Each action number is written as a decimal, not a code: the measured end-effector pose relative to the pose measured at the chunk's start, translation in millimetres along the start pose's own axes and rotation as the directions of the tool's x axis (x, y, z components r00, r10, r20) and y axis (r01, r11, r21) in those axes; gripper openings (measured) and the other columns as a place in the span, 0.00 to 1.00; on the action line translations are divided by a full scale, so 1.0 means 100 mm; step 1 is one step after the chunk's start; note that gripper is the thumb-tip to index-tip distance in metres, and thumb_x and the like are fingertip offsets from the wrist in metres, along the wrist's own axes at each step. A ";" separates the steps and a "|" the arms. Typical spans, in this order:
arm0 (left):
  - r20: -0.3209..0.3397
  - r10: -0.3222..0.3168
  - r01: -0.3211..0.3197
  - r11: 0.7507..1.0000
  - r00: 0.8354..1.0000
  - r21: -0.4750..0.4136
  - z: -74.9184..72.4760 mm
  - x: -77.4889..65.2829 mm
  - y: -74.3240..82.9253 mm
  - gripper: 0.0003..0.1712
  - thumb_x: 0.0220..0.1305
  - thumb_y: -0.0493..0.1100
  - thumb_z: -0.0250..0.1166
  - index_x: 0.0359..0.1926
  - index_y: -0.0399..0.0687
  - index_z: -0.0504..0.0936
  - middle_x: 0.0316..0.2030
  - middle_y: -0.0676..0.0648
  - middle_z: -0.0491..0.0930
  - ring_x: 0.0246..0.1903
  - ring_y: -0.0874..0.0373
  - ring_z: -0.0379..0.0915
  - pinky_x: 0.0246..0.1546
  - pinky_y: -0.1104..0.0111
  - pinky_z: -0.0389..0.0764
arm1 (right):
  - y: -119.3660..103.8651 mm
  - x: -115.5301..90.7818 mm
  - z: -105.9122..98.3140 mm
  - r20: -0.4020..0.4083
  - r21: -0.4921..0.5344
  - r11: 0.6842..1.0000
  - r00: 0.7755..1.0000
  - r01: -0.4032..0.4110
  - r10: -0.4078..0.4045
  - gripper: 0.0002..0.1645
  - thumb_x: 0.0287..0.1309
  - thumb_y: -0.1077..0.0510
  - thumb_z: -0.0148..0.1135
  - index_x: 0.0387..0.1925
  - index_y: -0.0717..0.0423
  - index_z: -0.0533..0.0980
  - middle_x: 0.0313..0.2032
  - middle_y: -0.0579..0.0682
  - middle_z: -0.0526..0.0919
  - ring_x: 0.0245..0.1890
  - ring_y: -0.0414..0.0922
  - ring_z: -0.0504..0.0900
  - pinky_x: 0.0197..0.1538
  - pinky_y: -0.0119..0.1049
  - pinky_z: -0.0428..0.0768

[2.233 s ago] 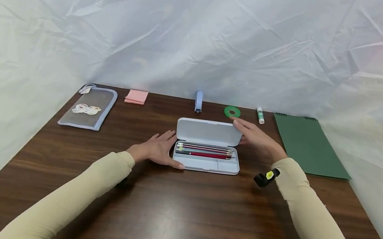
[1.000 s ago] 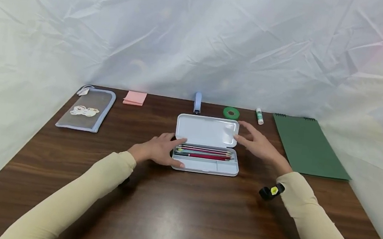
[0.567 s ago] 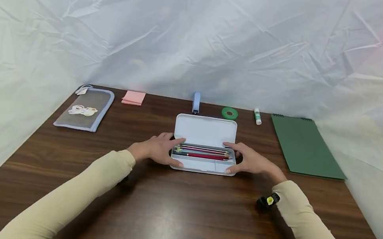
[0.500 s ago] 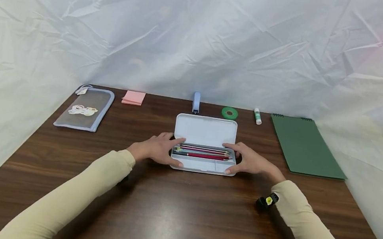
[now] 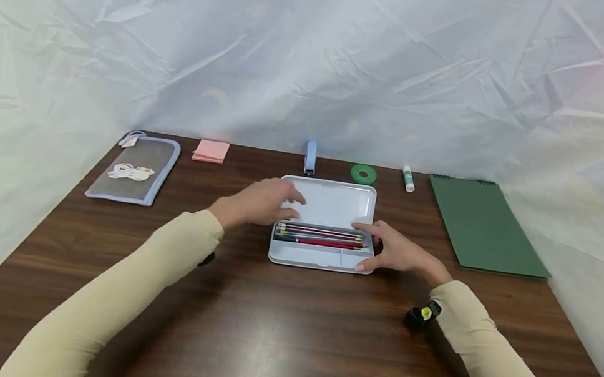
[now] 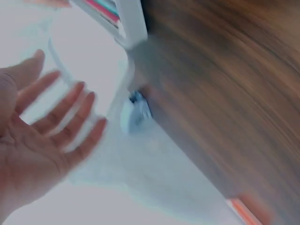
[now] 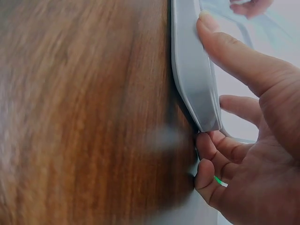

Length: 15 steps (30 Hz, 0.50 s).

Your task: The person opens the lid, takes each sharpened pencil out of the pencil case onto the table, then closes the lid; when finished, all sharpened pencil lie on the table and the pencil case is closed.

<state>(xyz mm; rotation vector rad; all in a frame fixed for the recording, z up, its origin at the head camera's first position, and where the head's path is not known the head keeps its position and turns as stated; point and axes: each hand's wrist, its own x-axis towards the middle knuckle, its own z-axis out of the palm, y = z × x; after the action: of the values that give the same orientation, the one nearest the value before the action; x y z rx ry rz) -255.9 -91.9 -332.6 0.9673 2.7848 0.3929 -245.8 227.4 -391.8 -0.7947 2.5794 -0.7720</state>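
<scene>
A white pencil case [image 5: 302, 255] lies on the brown table, its lid [image 5: 336, 203] swung back. Several pencils [image 5: 323, 242] lie in the long rear compartment; two smaller front compartments show bare. My right hand [image 5: 398, 251] grips the case's right end, thumb at the front rim and other fingers toward the back. In the right wrist view, the thumb [image 7: 229, 49] presses on the case's edge while fingertips curl by its corner. My left hand [image 5: 259, 202] is raised over the lid's left side, holding nothing; the left wrist view shows its fingers [image 6: 70, 105] spread and slightly bent.
Along the back of the table are pink sticky notes [image 5: 210, 151], a light blue stapler [image 5: 310, 158], a green tape roll [image 5: 363, 173] and a glue stick [image 5: 408, 179]. A mesh zip pouch [image 5: 139, 156] lies left, a green spiral pad [image 5: 486, 227] right.
My right hand came down from the lid to the case's right end and stayed there. My left hand has let go of the left end and lifted toward the lid. The lid has swung further back.
</scene>
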 end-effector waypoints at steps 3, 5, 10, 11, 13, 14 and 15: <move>0.063 0.129 -0.128 0.992 0.990 -0.021 0.08 0.14 0.11 0.21 0.69 0.43 0.64 0.61 0.45 0.81 0.52 0.42 0.80 0.53 0.50 0.76 0.55 0.59 0.77 | 0.00 0.00 0.01 0.001 0.008 1.000 1.000 0.010 -0.010 0.54 0.49 0.47 0.78 0.73 0.59 0.62 0.43 0.57 0.68 0.42 0.49 0.66 0.44 0.42 0.67; 0.102 0.167 -0.165 0.986 0.981 -0.032 0.16 0.23 0.18 0.21 0.68 0.41 0.65 0.61 0.45 0.81 0.51 0.43 0.80 0.53 0.51 0.77 0.55 0.60 0.77 | 0.00 0.00 0.01 0.001 0.014 1.000 1.000 0.015 -0.015 0.54 0.49 0.46 0.77 0.73 0.58 0.62 0.43 0.57 0.68 0.42 0.49 0.66 0.44 0.42 0.67; 0.173 0.212 -0.215 0.977 0.962 0.001 0.31 0.42 0.31 0.20 0.66 0.34 0.64 0.58 0.45 0.83 0.47 0.45 0.82 0.47 0.55 0.76 0.54 0.62 0.77 | 0.00 0.00 0.02 0.001 0.014 1.000 1.000 0.002 -0.002 0.54 0.50 0.47 0.77 0.73 0.58 0.62 0.43 0.56 0.69 0.42 0.49 0.66 0.44 0.41 0.67; 0.182 0.219 -0.225 0.974 0.959 0.015 0.33 0.44 0.32 0.20 0.65 0.33 0.64 0.58 0.46 0.83 0.47 0.45 0.82 0.46 0.55 0.76 0.53 0.63 0.77 | 0.00 0.00 0.02 0.001 0.014 1.000 1.000 -0.003 0.003 0.54 0.50 0.47 0.77 0.73 0.57 0.62 0.43 0.56 0.68 0.42 0.49 0.66 0.44 0.42 0.67; 0.190 0.239 -0.254 0.966 0.952 0.057 0.35 0.49 0.33 0.21 0.65 0.31 0.63 0.58 0.47 0.84 0.46 0.46 0.82 0.45 0.56 0.76 0.52 0.63 0.77 | 0.00 -0.01 0.01 0.003 0.014 1.000 1.000 -0.010 0.010 0.54 0.50 0.47 0.77 0.74 0.57 0.62 0.43 0.56 0.68 0.42 0.49 0.66 0.44 0.41 0.67; 0.192 0.244 -0.262 0.963 0.951 0.069 0.35 0.51 0.34 0.22 0.64 0.30 0.63 0.58 0.47 0.84 0.46 0.46 0.82 0.45 0.56 0.76 0.53 0.64 0.77 | 0.00 -0.01 0.01 0.003 0.016 1.000 1.000 -0.014 0.014 0.54 0.50 0.47 0.77 0.74 0.57 0.62 0.43 0.57 0.68 0.43 0.49 0.66 0.44 0.41 0.67; 0.191 0.248 -0.267 0.960 0.950 0.081 0.36 0.52 0.34 0.22 0.64 0.30 0.62 0.58 0.48 0.84 0.46 0.46 0.82 0.44 0.56 0.76 0.52 0.64 0.77 | 0.00 -0.01 0.01 0.003 0.017 1.000 1.000 -0.016 0.016 0.54 0.50 0.46 0.77 0.74 0.57 0.62 0.43 0.57 0.68 0.43 0.49 0.66 0.44 0.41 0.67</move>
<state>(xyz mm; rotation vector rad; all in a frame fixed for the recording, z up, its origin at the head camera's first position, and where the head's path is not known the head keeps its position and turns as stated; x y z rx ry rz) -268.0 -26.4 -360.4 1.3281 2.5450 0.1805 -244.5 228.2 -392.1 -0.7687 2.5700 -0.7863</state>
